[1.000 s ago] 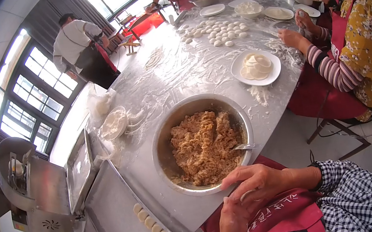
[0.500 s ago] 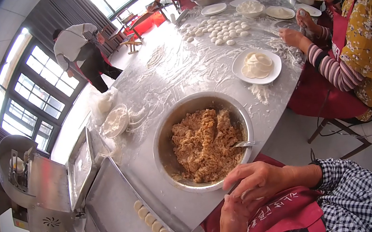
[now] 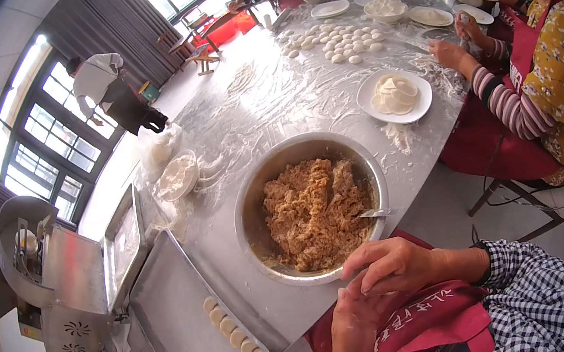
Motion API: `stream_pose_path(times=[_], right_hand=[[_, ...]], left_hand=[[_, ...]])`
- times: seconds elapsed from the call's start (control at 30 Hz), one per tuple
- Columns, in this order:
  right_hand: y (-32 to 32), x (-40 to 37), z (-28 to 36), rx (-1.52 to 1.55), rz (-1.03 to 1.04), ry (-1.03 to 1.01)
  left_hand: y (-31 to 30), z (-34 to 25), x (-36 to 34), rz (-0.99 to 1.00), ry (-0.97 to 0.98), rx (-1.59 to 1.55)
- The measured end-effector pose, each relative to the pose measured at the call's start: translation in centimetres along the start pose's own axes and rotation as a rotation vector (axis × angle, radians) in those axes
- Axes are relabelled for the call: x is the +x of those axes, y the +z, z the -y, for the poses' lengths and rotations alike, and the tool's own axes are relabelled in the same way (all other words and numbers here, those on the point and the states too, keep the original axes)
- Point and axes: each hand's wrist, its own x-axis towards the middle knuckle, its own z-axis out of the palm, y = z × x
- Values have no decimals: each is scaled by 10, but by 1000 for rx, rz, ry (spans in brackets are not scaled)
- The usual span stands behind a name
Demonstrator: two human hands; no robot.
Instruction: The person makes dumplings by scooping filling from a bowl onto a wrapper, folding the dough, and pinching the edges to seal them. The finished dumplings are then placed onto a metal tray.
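Note:
My left hand [image 3: 354, 319] and my right hand [image 3: 396, 266] meet in front of my red apron [image 3: 432, 315], just below the near rim of the bowl. The fingers of both are bent and pressed together; whatever sits between them is hidden. Right by them stands a big steel bowl [image 3: 254, 255] with a brown minced filling [image 3: 310, 212] and a metal utensil handle [image 3: 376, 212] over its right edge. To the left, a metal tray [image 3: 183, 297] carries two short rows of folded dumplings [image 3: 229, 330].
Past the bowl, a white plate [image 3: 416, 109] holds stacked dough wrappers [image 3: 395, 93]. Small dough pieces [image 3: 341, 39] lie on the floured table [image 3: 286, 112]. A flour bowl [image 3: 177, 175] and a steel machine [image 3: 64, 276] are left. A co-worker [image 3: 535, 81] sits at right.
The view has shifted slightly. At the back left, the standing person has moved left and turned, revealing a green bucket. My hands keep nearly the same pose, fingers together.

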Motion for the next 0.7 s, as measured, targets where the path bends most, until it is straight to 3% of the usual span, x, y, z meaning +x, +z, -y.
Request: stream_pose_path(times=[0.4,0.47,0.7], right_hand=[[1,5,2,-23,-35,-42],[2,5,7,37,-79,56],[3,6,3,15,-67,-19]], left_hand=[[-4,-1,2,-36,36,-82],[-7,-1,1,1,57,-86],[-3,-4,2,-26,52,-127]])
